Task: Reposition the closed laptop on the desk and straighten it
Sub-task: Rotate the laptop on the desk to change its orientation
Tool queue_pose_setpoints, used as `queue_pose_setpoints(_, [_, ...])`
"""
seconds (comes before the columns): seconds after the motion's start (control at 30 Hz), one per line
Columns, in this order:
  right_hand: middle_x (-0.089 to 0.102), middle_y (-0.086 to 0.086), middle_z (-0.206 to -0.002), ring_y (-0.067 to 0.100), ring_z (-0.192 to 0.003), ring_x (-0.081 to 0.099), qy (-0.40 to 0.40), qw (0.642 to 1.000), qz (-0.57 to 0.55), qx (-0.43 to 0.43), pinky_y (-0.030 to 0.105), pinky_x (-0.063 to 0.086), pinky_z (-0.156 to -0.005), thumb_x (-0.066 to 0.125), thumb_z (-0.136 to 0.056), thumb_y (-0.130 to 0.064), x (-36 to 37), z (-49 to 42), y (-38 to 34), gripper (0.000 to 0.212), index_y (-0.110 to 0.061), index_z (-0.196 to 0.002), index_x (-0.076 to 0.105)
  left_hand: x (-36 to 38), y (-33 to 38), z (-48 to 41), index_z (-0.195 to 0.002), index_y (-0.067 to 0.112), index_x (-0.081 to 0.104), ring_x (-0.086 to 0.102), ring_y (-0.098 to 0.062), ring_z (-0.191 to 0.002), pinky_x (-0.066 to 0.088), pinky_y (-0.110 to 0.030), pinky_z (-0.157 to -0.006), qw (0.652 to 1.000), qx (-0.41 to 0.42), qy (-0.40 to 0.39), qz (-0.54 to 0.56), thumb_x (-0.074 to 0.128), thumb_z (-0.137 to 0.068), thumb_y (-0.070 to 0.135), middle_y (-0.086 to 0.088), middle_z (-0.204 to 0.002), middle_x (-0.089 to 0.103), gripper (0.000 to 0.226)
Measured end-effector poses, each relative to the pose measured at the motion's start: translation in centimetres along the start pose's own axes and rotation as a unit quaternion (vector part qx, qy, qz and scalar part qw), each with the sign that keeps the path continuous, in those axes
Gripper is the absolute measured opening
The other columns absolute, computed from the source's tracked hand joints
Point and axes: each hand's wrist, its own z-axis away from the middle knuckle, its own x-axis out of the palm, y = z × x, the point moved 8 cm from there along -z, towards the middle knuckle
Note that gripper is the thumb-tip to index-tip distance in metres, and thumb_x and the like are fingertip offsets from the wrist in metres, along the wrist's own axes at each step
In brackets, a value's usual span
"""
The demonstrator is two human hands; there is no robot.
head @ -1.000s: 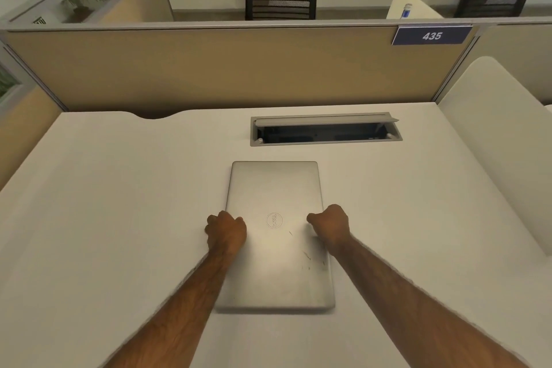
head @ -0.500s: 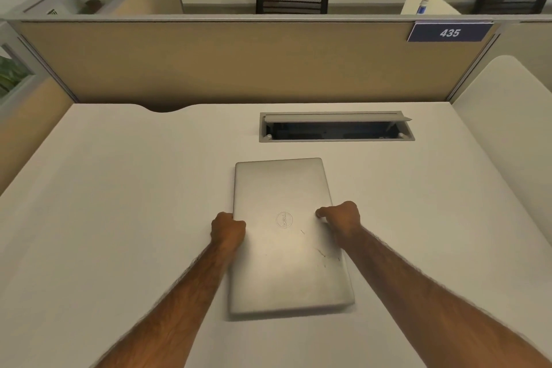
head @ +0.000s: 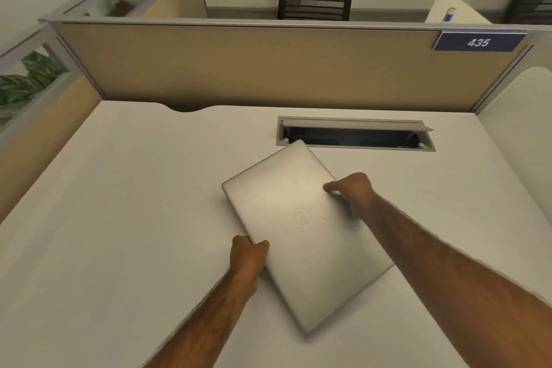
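A closed silver laptop (head: pixel 298 236) with a round logo lies on the white desk (head: pixel 125 218), turned at a slant so one far corner points toward the cable slot. My left hand (head: pixel 248 254) grips its left long edge, fingers curled over the rim. On the opposite long edge, further away, my right hand (head: pixel 352 193) holds the lid between thumb and fingers. The laptop's near corner casts a shadow; whether it is lifted off the desk I cannot tell.
An open grey cable slot (head: pixel 355 134) is set in the desk just beyond the laptop's far corner. A tan partition (head: pixel 268 66) with a blue sign reading 435 (head: pixel 478 42) closes the back. A white side panel (head: pixel 519 116) stands at right.
The laptop has swung from lying lengthwise and nearly straight to a strong slant, its far end going left and its near end right. Both hands kept their hold on the long edges.
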Motion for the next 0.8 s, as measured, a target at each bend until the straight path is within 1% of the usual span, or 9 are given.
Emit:
queue_pose_setpoints(0.07, [0.055,0.008,-0.08,0.017,-0.067,0.05,-0.019,0.999,0.029,-0.009,0.03,0.041,-0.058,0.087,-0.073,-0.015,0.4,-0.2,-1.2,0.04,-0.001,-0.095,0.058,0.6,-0.8,0.7,-0.104,-0.007,0.061,0.065,-0.029,-0.076,0.06,-0.051,-0.074,0.999,-0.022,-0.011,0.041,0.068,-0.079,0.01,-0.016,-0.094,0.071,0.031])
queue_pose_setpoints(0.13, [0.057,0.01,-0.084,0.017,-0.067,0.05,-0.035,0.997,0.064,-0.025,0.029,0.039,-0.054,0.088,-0.072,-0.016,0.8,-0.7,-2.4,0.043,0.002,-0.099,0.06,1.3,-1.6,1.5,-0.112,-0.004,0.057,0.071,-0.033,-0.089,0.062,-0.055,-0.079,0.996,-0.042,-0.019,0.072,0.069,-0.071,0.016,-0.018,-0.106,0.071,0.047])
queue_pose_setpoints(0.23, [0.061,0.015,-0.096,0.019,-0.071,0.052,-0.07,0.989,0.122,-0.043,0.029,0.041,-0.057,0.089,-0.07,-0.019,1.8,-1.4,-3.9,0.051,0.004,-0.107,0.064,2.6,-2.8,2.9,-0.115,-0.003,0.053,0.07,-0.037,-0.1,0.063,-0.051,-0.074,0.991,-0.063,-0.028,0.117,0.071,-0.074,0.013,-0.021,-0.112,0.069,0.047])
queue_pose_setpoints(0.3, [0.062,0.014,-0.099,0.021,-0.076,0.055,-0.093,0.981,0.162,-0.059,0.03,0.043,-0.059,0.089,-0.07,-0.021,2.5,-1.6,-4.7,0.051,0.003,-0.108,0.066,3.5,-3.4,3.8,-0.119,-0.004,0.051,0.069,-0.037,-0.104,0.063,-0.04,-0.061,0.984,-0.072,-0.033,0.16,0.069,-0.084,0.003,-0.02,-0.115,0.068,0.04])
queue_pose_setpoints(0.37, [0.063,0.013,-0.104,0.024,-0.087,0.056,-0.111,0.972,0.194,-0.068,0.032,0.043,-0.068,0.088,-0.072,-0.022,3.2,-1.9,-5.4,0.049,0.001,-0.11,0.066,4.4,-3.8,4.7,-0.123,-0.005,0.05,0.069,-0.036,-0.106,0.06,-0.031,-0.052,0.974,-0.083,-0.044,0.207,0.065,-0.089,-0.003,-0.021,-0.118,0.066,0.037])
queue_pose_setpoints(0.43, [0.064,0.014,-0.109,0.024,-0.092,0.056,-0.126,0.966,0.213,-0.072,0.033,0.043,-0.072,0.087,-0.073,-0.023,4.0,-2.2,-5.8,0.048,-0.001,-0.11,0.067,5.1,-4.0,5.5,-0.124,-0.003,0.049,0.069,-0.033,-0.101,0.061,-0.031,-0.053,0.966,-0.089,-0.047,0.237,0.063,-0.09,-0.005,-0.021,-0.12,0.065,0.037])
queue_pose_setpoints(0.5, [0.067,0.015,-0.111,0.024,-0.09,0.057,-0.14,0.958,0.236,-0.085,0.032,0.043,-0.071,0.088,-0.071,-0.025,4.9,-2.7,-6.2,0.047,-0.001,-0.107,0.07,5.6,-4.1,5.9,-0.124,0.0,0.049,0.068,-0.032,-0.099,0.061,-0.031,-0.055,0.964,-0.09,-0.039,0.248,0.062,-0.091,-0.005,-0.019,-0.121,0.064,0.037])
queue_pose_setpoints(0.63, [0.07,0.016,-0.108,0.023,-0.087,0.058,-0.156,0.946,0.262,-0.108,0.033,0.044,-0.072,0.089,-0.066,-0.027,6.4,-3.4,-6.7,0.043,-0.001,-0.097,0.073,6.4,-4.4,6.2,-0.127,-0.001,0.048,0.067,-0.036,-0.105,0.059,-0.027,-0.049,0.953,-0.1,-0.021,0.285,0.06,-0.091,-0.008,-0.022,-0.125,0.063,0.039])
queue_pose_setpoints(0.8, [0.069,0.017,-0.109,0.026,-0.094,0.058,-0.167,0.938,0.281,-0.116,0.033,0.045,-0.073,0.087,-0.07,-0.027,7.7,-4.1,-6.5,0.042,0.0,-0.098,0.071,7.3,-4.9,6.0,-0.124,-0.001,0.05,0.066,-0.041,-0.113,0.059,-0.027,-0.05,0.945,-0.115,-0.004,0.307,0.06,-0.091,-0.007,-0.023,-0.125,0.064,0.036])
